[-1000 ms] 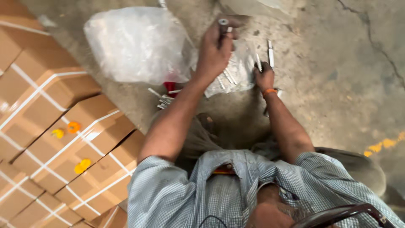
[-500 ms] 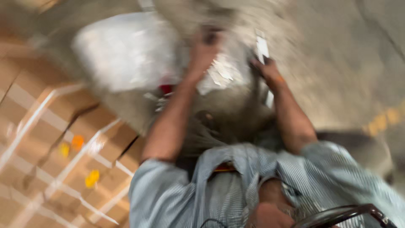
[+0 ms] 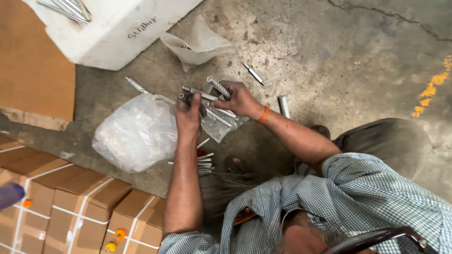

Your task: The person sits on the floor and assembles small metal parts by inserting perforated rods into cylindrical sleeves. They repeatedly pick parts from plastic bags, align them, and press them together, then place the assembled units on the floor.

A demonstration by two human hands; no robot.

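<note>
A stained concrete floor is seen from the head camera, with a crack near the top edge and yellow paint marks at the right; taped cardboard boxes are stacked at the lower left, and a white foam box holding metal rods sits at the upper left. A crumpled clear plastic bag lies just beside the hands, a smaller empty bag lies above them, and loose metal pins are scattered below. The left hand is closed around the end of a metal rod; the right hand is clamped on a short perforated metal tube, which meets that rod; the two hands are held close together above the floor. A further tube and a small pin lie apart at the right. For the fitting to go well, it is judged that the rod should be kept steady and in line with the tube; a skewed approach would likely jam.
</note>
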